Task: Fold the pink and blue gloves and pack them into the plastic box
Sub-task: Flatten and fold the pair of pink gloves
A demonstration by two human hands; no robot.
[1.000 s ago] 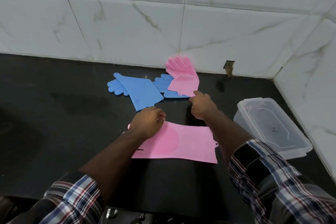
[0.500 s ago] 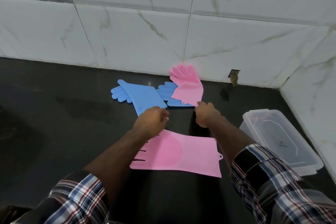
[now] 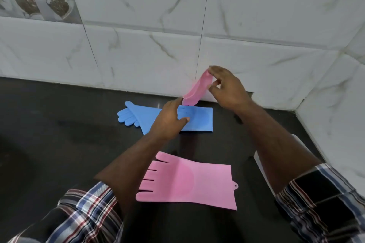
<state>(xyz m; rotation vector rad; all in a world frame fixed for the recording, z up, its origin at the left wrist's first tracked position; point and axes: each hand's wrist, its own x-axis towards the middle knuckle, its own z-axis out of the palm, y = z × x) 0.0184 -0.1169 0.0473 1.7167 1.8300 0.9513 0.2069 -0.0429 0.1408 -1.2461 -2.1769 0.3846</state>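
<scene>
From the head camera, I held one pink glove point(image 3: 198, 89) lifted off the black counter point(image 3: 59, 144): my right hand point(image 3: 227, 89) pinched its upper end, my left hand point(image 3: 169, 120) its lower end. Directly beneath it lay two blue gloves point(image 3: 197, 118), overlapping and unfolded. A second pink glove point(image 3: 189, 181) lay flat, nearer me than the blue ones. Nothing was folded or packed. The plastic box point(image 3: 260, 165) showed only as a pale edge behind my right forearm, I think.

No legible text, label or number anywhere
</scene>
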